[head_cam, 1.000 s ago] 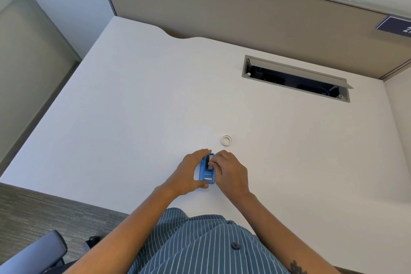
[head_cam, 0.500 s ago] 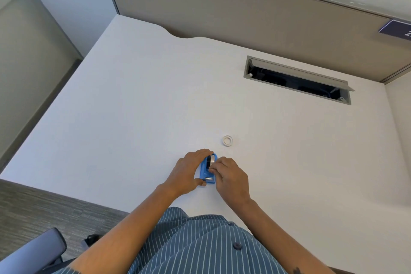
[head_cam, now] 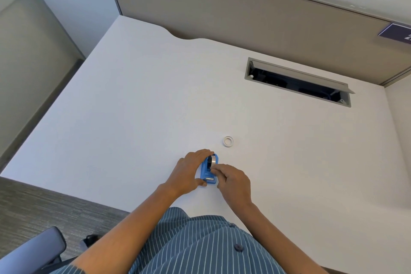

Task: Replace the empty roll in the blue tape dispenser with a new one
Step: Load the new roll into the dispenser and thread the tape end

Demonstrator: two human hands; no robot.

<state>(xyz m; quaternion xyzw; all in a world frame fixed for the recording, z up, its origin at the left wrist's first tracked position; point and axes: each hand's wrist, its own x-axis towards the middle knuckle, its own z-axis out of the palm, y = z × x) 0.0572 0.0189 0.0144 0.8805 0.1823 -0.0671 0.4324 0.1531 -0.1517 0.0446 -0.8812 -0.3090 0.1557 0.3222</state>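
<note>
In the head view the right hand (head_cam: 233, 181) has drawn back toward 5 o'clock, fingertips pinched, perhaps on the tape end, uncovering the new roll (head_cam: 211, 161) seated in the blue tape dispenser (head_cam: 208, 173). The left hand (head_cam: 189, 172) clasps the dispenser. The empty core (head_cam: 228, 141) lies at 1 o'clock on the white bench (head_cam: 133, 118); a partition stands behind

A: What's on the desk (head_cam: 133, 118), counted?

B: One blue tape dispenser (head_cam: 208, 173), with one roll of tape (head_cam: 212, 160) seated in it. One empty white core (head_cam: 228, 141) at about one o'clock from it.

A: Hands?

B: Two: left hand (head_cam: 189, 172), right hand (head_cam: 233, 181), either side of the dispenser.

A: Anything else?

B: One cable hatch (head_cam: 298, 82), up at two o'clock.
</note>
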